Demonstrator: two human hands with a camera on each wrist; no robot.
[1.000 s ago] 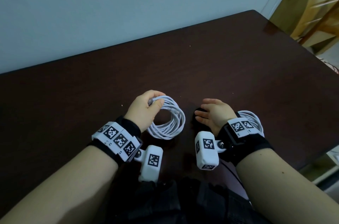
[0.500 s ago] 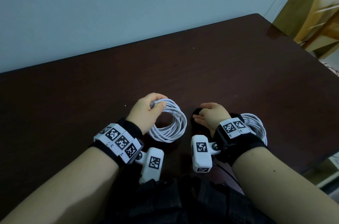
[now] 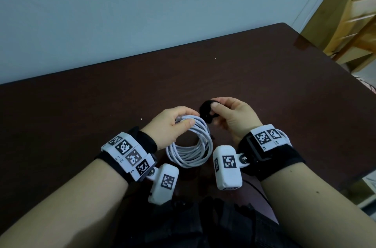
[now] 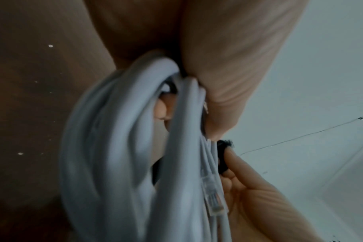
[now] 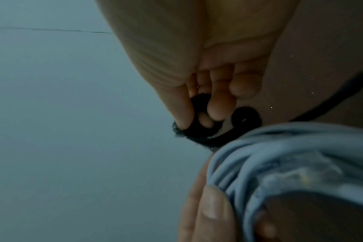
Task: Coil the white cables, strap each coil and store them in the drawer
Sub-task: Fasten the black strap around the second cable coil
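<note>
Dark counter under a pale wall: left hand grips the light, springy cable coil at its 11 o'clock; right hand pinches the soft black strap at 1 o'clock.

White cable coil, black strap, dark-brown table.
</note>
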